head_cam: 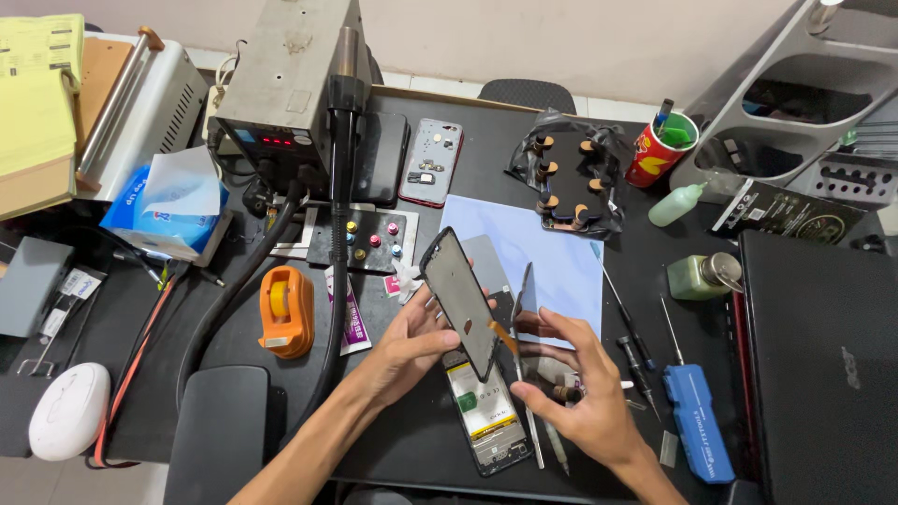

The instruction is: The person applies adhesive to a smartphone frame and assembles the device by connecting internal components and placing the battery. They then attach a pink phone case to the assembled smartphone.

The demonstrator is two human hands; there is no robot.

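Both forearms reach in from the bottom edge over the black worktable (412, 440). At the far edge stands a big grey hot-air station (281, 84) with a red readout, its thick black hose (332, 281) running down toward the person. To the right lies a closed black laptop (823, 365). Behind the hands a pale blue sheet (552, 257) is spread on the table.

Lifted above the table and tilted on edge is a black rectangular phone frame (458, 299). The left hand (402, 351) grips it from below, thumb on the near face and fingers curled around the back. The right hand (585, 388) pinches a thin metal pry blade (521, 295) between thumb and fingers, held just beside the frame's right edge; whether the blade touches the frame I cannot tell.

Directly under the frame an opened phone body with a white and yellow battery (486, 416) lies flat on the table. A blue rectangular tool block (697, 421) sits to the right of the right hand, and an orange tape dispenser (285, 313) stands left of the left hand. Slim screwdrivers (629, 323) lie between the sheet and the blue block.
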